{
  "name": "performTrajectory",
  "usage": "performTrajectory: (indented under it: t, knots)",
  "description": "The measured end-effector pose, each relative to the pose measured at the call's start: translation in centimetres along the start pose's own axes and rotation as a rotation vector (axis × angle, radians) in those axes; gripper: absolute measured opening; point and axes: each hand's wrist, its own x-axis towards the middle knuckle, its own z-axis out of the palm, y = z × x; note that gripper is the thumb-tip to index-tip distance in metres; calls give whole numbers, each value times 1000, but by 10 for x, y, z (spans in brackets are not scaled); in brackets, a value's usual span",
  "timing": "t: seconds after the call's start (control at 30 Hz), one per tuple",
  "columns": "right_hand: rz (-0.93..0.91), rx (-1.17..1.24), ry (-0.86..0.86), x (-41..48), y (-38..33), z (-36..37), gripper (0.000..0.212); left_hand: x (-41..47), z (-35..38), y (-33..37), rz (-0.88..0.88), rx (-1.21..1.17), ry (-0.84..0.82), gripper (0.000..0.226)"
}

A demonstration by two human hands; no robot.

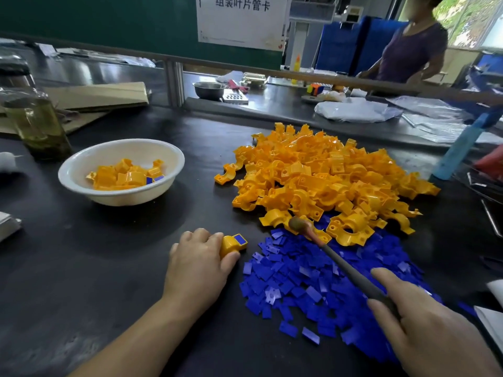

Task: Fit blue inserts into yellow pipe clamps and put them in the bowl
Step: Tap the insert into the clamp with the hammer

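1. A yellow clamp [231, 244] is being gripped by the left hand [200, 257], fingers curled over it, low on the dark surface [109, 268]; a blue insert [240, 238] is being carried in its upper face.
2. A small mallet [351, 273] is being held by its handle in the right hand [424, 322]; its rounded head is being held where the heap of yellow clamps [321, 172] and the heap of blue inserts [313, 281] meet.
3. The white bowl [81, 170] is being observed at left, well apart from both hands; several clamps are being contained in it, blue showing on one.
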Motion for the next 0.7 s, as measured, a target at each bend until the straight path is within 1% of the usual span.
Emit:
performTrajectory:
  t: [0.07, 0.1, 0.13, 0.2, 0.23, 0.27, 0.3, 0.37, 0.47, 0.53, 0.57, 0.6, 0.63, 0.67, 0.7]
  knots:
    - [22, -44, -57, -1, 11, 0, 53, 1, -7, 0, -46, -125, -40, 48]
    - [11, -58, -55, -1, 18, 2, 56, 3, -14, 0, -102, -279, -50, 41]
    - [17, -85, -46, -1, 23, 3, 58, 7, -22, -1, -199, -509, -71, 34]
    - [39, -129, -50, 0, 29, 4, 62, 20, -43, -6, -452, -1132, -123, 31]
    - [20, -148, -42, 2, 32, 5, 62, 30, -52, -11, -539, -1399, -149, 31]
    - [13, -163, -40, 5, 34, 4, 60, 42, -60, -19, -586, -1580, -167, 32]
    - [17, -165, -39, 7, 36, 4, 56, 55, -68, -27, -612, -1692, -171, 32]
    - [7, -128, 18, 12, 39, 4, 52, 84, -80, -45, -641, -1821, -137, 37]
    - [3, -59, 109, 17, 39, 3, 45, 120, -85, -69, -697, -2009, 1, 51]
    - [-4, -32, 117, 19, 40, 4, 41, 128, -78, -77, -724, -2049, 41, 53]
    - [-13, -30, 117, 22, 40, 4, 41, 125, -74, -75, -694, -2044, 50, 54]
    - [-24, -30, 114, 27, 40, 4, 42, 118, -70, -68, -664, -2033, 52, 61]
    - [-29, -26, 109, 34, 39, 4, 43, 111, -66, -59, -632, -2043, 13, 68]
    - [-25, -20, 99, 43, 37, 6, 45, 102, -63, -47, -597, -2048, -35, 65]
    - [-18, -15, 87, 55, 36, 8, 47, 94, -60, -34, -592, -2018, -98, 53]
